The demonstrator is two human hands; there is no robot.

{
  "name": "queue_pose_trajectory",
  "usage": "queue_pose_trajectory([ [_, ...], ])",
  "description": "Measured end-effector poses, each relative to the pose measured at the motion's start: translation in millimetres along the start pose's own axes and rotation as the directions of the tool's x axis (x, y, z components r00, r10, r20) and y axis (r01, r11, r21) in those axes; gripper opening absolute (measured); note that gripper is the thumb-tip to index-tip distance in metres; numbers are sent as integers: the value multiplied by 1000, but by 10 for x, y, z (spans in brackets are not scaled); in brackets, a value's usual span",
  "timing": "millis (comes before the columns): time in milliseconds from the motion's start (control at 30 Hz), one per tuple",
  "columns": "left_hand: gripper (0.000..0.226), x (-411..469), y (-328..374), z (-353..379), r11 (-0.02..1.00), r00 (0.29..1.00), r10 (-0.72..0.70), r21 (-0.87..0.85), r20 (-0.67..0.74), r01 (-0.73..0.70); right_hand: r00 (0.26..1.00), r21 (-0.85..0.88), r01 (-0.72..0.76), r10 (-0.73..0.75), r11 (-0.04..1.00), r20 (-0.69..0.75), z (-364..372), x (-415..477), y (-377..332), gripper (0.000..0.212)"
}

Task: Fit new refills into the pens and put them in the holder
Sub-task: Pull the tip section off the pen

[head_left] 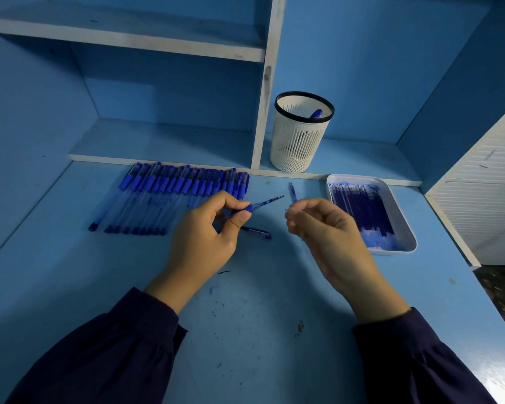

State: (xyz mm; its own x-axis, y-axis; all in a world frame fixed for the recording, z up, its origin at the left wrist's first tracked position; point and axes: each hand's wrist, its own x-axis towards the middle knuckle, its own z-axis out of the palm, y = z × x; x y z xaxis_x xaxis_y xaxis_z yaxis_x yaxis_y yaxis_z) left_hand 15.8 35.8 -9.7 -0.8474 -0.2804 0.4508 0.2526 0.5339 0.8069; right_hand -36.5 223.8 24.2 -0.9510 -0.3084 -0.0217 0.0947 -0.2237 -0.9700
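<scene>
Pinching a blue pen tip [247, 207] with a refill [267, 201] sticking out, the left hand [204, 231] is hovering over the counter [245, 316]. The right hand [330, 228] is curling its fingers round a thin blue piece [292, 191]; whether that is a refill or a barrel is hard to make out. A blue cap [257, 232] is lying partly hidden under the left hand. Print on the row of pens [169, 193] is blurring beyond reading. Spare refills [362, 208] are filling the tray [403, 223], and one pen [316, 113] is standing in the holder [298, 141].
</scene>
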Motion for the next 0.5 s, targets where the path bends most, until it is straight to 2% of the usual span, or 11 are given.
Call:
queue_pose_trajectory([
  [67,8,13,-38,1,1000,1000,1,-29,-17,-1,997,-319,50,-29,946,68,5,-19,51,5],
  [133,12,15,-41,3,1000,1000,1,-29,-31,-2,983,-607,153,-56,780,176,41,-49,121,6],
  [200,5,14,-21,6,1000,999,1,-26,-32,-1,953,-754,289,-101,591,286,83,-72,187,8],
  [267,4,9,-2,12,1000,999,-3,-28,-33,2,919,-792,389,-144,470,366,106,-67,231,9],
  [333,3,4,1,19,999,1000,-12,-32,-27,11,904,-803,425,-159,419,396,103,-53,243,7],
  [433,2,2,10,19,999,999,-25,-36,-22,24,909,-815,414,-146,406,390,93,-64,243,9],
  [500,2,-1,6,16,999,1000,-21,-33,-17,20,922,-815,383,-124,434,367,86,-77,223,11],
])
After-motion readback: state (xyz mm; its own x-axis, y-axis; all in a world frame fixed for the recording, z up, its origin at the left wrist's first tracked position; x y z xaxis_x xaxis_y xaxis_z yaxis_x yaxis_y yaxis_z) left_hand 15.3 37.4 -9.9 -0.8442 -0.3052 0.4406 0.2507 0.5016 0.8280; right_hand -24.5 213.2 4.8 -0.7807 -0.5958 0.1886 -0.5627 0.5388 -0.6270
